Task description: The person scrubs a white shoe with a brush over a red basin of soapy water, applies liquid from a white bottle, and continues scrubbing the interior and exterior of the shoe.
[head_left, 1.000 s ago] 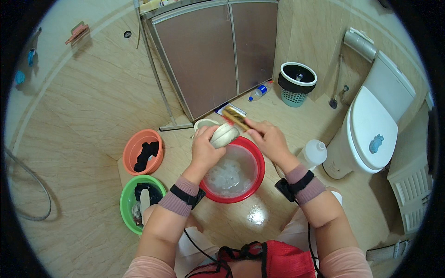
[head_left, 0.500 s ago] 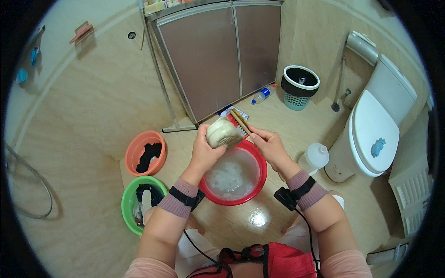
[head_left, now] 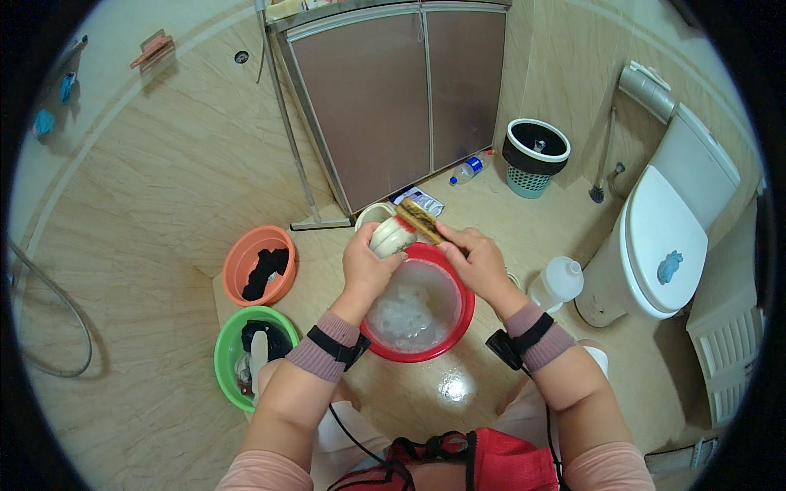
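Note:
Over the near-left rim of a red basin (head_left: 468, 323), my left hand (head_left: 365, 266) is closed round a rounded off-white thing (head_left: 391, 236) that looks like a shoe. My right hand (head_left: 481, 263) grips a wooden scrubbing brush (head_left: 421, 222) by its near end. The brush lies slanted, its red and white bristles touching the shoe's right side. Below both hands, cloudy soapy water (head_left: 409, 307) with foam fills the basin. My left fingers are partly hidden behind the shoe.
On the left stand an orange basin (head_left: 230, 278) with dark cloth and a green basin (head_left: 221, 372) with dark and white items. A white jug (head_left: 558, 281) is at right, before the toilet (head_left: 667, 237). Farther back are a bottle (head_left: 468, 169), a bin (head_left: 534, 159) and a squeegee (head_left: 321, 223).
The shoe has been turned in my left hand, and its opening now shows. My right hand has tilted the brush so its wooden back faces up more. The view has shifted slightly.

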